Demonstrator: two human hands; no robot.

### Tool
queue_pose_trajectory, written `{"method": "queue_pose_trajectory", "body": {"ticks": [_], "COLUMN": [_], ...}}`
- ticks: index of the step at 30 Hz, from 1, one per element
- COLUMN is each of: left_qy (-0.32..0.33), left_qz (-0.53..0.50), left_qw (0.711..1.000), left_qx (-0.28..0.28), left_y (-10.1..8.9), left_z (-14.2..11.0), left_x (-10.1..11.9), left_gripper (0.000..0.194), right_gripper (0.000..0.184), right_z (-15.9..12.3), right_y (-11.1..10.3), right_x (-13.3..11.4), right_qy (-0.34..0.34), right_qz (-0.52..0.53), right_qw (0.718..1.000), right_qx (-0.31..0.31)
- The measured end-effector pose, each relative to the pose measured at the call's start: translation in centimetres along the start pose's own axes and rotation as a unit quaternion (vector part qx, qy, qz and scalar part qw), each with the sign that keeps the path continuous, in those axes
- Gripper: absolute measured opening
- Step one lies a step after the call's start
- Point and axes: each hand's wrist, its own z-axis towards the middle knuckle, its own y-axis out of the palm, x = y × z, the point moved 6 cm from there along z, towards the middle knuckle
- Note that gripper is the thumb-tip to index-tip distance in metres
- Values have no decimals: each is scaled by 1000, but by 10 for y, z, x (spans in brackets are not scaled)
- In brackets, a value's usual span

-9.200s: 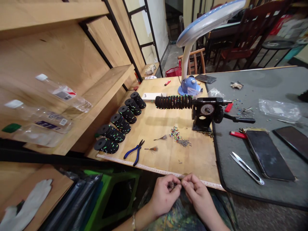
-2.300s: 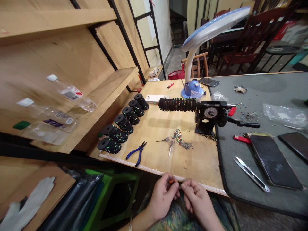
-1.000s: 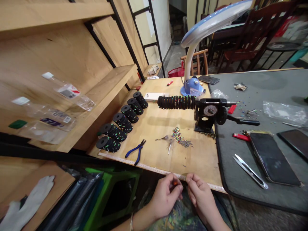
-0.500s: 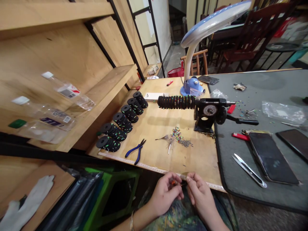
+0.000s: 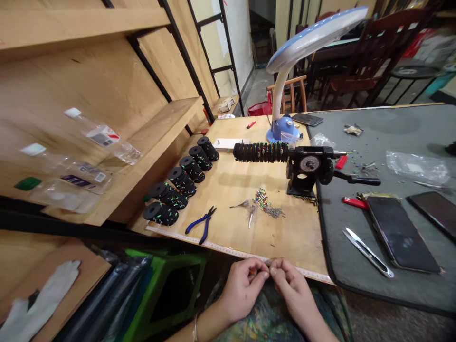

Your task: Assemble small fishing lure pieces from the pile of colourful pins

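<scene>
"Head view: where are the hands?"

"Both at the front edge of the worktop, fingertips nearly meeting. The left hand is curled, thumb against forefinger, around a small piece with an orange spot; most of that piece is hidden by the fingers."

"And the other?"

"The right hand is drawn into a pinch, its fingers bent. I can't tell what, if anything, sits between its thumb and forefinger."

"What lies close by on the wood?"

"Blue-handled pliers near the front edge, toward the left corner. Farther in, two feathered pieces lie just beside a heap of coloured beads."

"Along the sides?"

"Black spools with bright flecks line the left edge. A black cranked winder stands near the right edge, beside a grey mat that carries silver snips."
</scene>
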Motion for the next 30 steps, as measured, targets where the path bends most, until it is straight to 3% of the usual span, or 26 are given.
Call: {"method": "queue_pose_trajectory", "body": {"ticks": [7, 11, 17, 20, 24, 27, 30], "left_qy": [52, 83, 43, 12, -29, -42, -53], "left_qz": [49, 82, 23, -62, -116, -115, -134], "left_qw": [997, 993, 991, 995, 993, 990, 987], "left_qx": [22, 26, 122, 81, -23, -74, -75], "left_y": [-17, -22, -53, -56, -39, -23, -11], "left_z": [3, 9, 22, 24, 18, 14, 16], "left_x": [9, 14, -4, -14, -11, -3, 2], "left_gripper": [14, 23, 28, 32, 36, 34, 32], "right_gripper": [23, 19, 27, 34, 42, 42, 40], "right_z": [-6, -6, -5, -4, -3, -2, -3], "right_y": [6, 5, -9, -10, -7, -8, -10], "right_x": [-7, -13, -12, -8, -5, -9, -14], "right_qy": [-28, -57, -45, -6, 40, 21, -31], "right_qz": [-76, -90, -58, 6, 71, 48, -9], "right_qw": [995, 993, 997, 1000, 997, 999, 999], "right_qx": [-62, -44, 15, 17, 5, 13, 35]}}
